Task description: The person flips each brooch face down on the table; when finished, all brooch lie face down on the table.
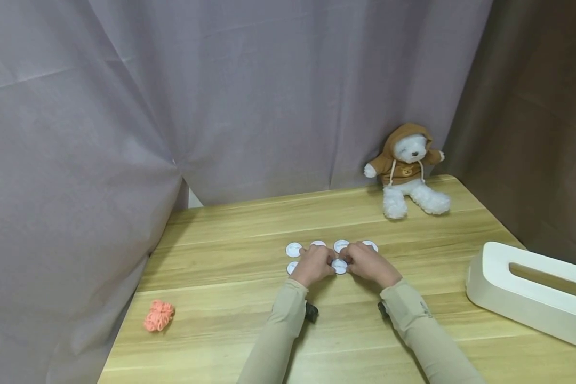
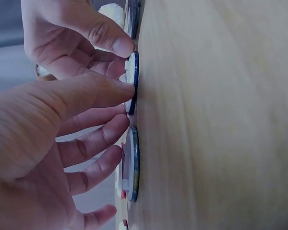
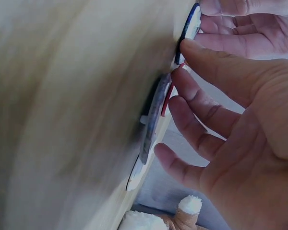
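A round button badge point(image 1: 339, 266) lies white back up on the wooden table, its rim dark blue in the left wrist view. My left hand point(image 1: 315, 264) pinches its left edge, and my right hand point(image 1: 370, 265) pinches the edge opposite, thumbs on the near side. More badges lie about them: a far row with one at its left end point(image 1: 294, 249), one behind my right hand point(image 1: 341, 245) and one at the right end point(image 1: 370, 246). Left of my left hand is a partly covered badge point(image 1: 292, 267). Below my right fingers, a grey-edged badge point(image 3: 155, 120) shows in the right wrist view.
A white plush bear point(image 1: 408, 170) in a brown hoodie sits at the back right. On the right stands a white tissue box point(image 1: 533, 298). A bundle of pink yarn point(image 1: 159, 315) lies at the left front. Grey curtain point(image 1: 269, 106) hangs behind the table point(image 1: 211, 330).
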Action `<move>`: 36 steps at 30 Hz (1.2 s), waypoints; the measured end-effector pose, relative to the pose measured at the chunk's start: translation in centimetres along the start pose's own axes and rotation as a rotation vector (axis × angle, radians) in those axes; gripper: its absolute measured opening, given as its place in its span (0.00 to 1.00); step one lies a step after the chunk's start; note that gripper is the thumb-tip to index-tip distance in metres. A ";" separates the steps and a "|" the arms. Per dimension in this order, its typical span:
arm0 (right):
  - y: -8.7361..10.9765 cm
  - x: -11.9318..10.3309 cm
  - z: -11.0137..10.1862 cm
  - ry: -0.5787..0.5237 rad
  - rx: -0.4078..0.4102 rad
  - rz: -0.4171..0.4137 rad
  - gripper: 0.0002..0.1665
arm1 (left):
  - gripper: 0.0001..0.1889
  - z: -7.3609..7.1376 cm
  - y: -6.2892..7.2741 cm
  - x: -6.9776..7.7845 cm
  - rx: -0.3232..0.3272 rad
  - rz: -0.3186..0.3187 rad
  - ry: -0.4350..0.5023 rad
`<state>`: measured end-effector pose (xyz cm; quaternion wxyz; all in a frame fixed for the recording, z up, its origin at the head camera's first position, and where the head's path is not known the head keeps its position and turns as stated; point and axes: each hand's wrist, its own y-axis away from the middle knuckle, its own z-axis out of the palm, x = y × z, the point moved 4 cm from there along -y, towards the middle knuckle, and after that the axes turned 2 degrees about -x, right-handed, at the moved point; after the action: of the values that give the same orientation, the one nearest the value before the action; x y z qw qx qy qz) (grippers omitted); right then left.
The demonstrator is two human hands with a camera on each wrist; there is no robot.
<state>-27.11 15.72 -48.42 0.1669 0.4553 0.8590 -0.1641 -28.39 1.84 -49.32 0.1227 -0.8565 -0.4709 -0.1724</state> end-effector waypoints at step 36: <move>2.9 1.6 -2.3 -0.084 0.055 0.107 0.11 | 0.20 0.3 -0.5 1.9 0.016 0.050 0.127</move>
<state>-25.83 19.40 -47.41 0.1989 0.4976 0.8209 -0.1975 -27.80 3.69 -48.83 0.1635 -0.8544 -0.4419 -0.2192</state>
